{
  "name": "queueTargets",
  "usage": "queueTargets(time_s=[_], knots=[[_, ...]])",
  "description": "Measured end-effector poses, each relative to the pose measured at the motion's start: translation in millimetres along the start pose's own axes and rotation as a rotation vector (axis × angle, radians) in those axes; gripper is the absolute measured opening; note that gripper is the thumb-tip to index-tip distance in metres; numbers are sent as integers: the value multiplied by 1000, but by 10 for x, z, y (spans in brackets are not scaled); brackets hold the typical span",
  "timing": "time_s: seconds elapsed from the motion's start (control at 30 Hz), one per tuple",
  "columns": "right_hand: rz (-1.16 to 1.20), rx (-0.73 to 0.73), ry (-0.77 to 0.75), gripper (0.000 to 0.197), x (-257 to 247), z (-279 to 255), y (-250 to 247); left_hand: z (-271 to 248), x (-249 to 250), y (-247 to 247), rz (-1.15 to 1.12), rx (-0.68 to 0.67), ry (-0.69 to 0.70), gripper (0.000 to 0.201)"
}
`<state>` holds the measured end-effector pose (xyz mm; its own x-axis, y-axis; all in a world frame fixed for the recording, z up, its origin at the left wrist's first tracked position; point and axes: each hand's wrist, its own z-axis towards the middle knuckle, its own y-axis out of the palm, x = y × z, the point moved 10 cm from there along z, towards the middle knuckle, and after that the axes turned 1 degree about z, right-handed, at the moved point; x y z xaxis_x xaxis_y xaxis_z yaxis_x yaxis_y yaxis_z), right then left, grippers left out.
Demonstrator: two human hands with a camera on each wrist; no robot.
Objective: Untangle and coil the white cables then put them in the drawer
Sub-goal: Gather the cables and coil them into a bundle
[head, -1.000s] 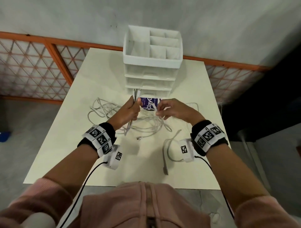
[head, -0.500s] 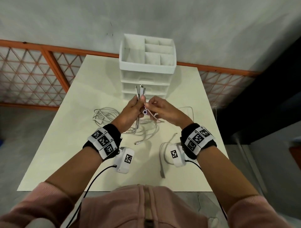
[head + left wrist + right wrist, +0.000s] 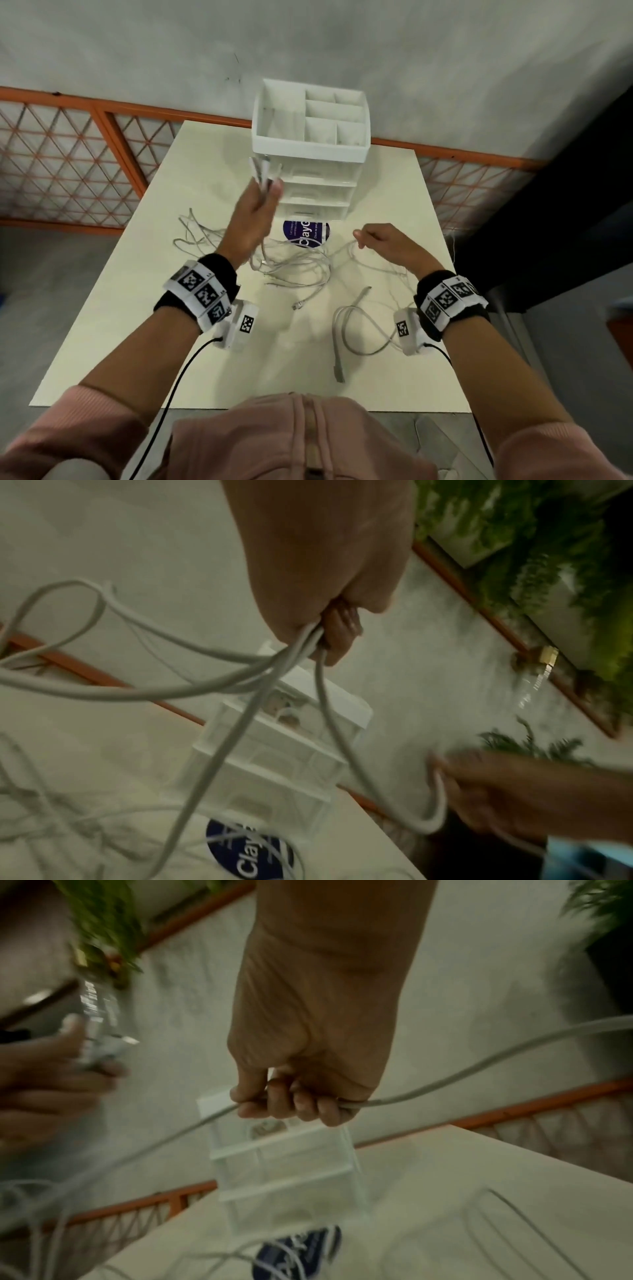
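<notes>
A tangle of white cables [image 3: 298,265] lies mid-table in front of the white drawer unit [image 3: 317,186]. My left hand [image 3: 263,195] is raised before the drawers and grips a bunch of cable ends [image 3: 262,169] that stick up from its fist; strands [image 3: 219,691] hang down from it to the tangle. My right hand [image 3: 368,236], out to the right, has its fingers [image 3: 291,1104] curled round one white cable [image 3: 462,1072] that runs back toward the left hand. A separate white cable [image 3: 346,332] lies loose near my right wrist.
A round blue sticker [image 3: 306,233] sits on the table [image 3: 120,325] by the drawer unit's foot. The unit's top is an open divided tray [image 3: 329,116], its drawers closed. An orange lattice railing [image 3: 68,164] and a grey wall stand behind the table.
My hands have come apart: the left rose with the cable ends, the right pulled away to the right along one cable, drawing it out of the tangle.
</notes>
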<state>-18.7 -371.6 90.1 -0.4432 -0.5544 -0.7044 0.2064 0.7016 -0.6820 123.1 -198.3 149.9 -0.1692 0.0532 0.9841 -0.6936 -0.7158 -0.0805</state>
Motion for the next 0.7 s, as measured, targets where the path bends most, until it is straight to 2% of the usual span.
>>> queueTargets(time_s=[0.03,0.1,0.13,0.17,0.23,0.3,0.43,0.53,0.6,0.67,0.7], knots=[[3,-5,-52,33,-169,33,-6,-40,-40,177,65,-82,-25,12],[43,-29,-134,31,-512,59,1,-96,-138,446,149,-198,-51,27],[75,-45,-149,33,-645,69,7,-113,-179,528,189,-227,-41,23],[103,-58,-159,35,-739,79,9,-134,-176,582,224,-244,-12,9],[135,-78,-164,36,-820,87,3,-128,-167,556,309,-202,30,15],[166,-89,-124,36,-720,62,-23,-95,-172,371,323,-83,4,24],[167,-32,-41,39,-224,-45,-181,-7,-156,-335,323,346,-52,30],[117,32,26,34,97,-117,-330,-47,-256,-748,303,582,-136,32],[92,64,53,30,202,-159,-415,-85,-366,-890,275,657,-206,33],[90,69,49,28,190,-180,-453,-113,-399,-879,307,649,-248,29],[93,61,37,27,140,-181,-448,-123,-362,-807,315,623,-221,27]])
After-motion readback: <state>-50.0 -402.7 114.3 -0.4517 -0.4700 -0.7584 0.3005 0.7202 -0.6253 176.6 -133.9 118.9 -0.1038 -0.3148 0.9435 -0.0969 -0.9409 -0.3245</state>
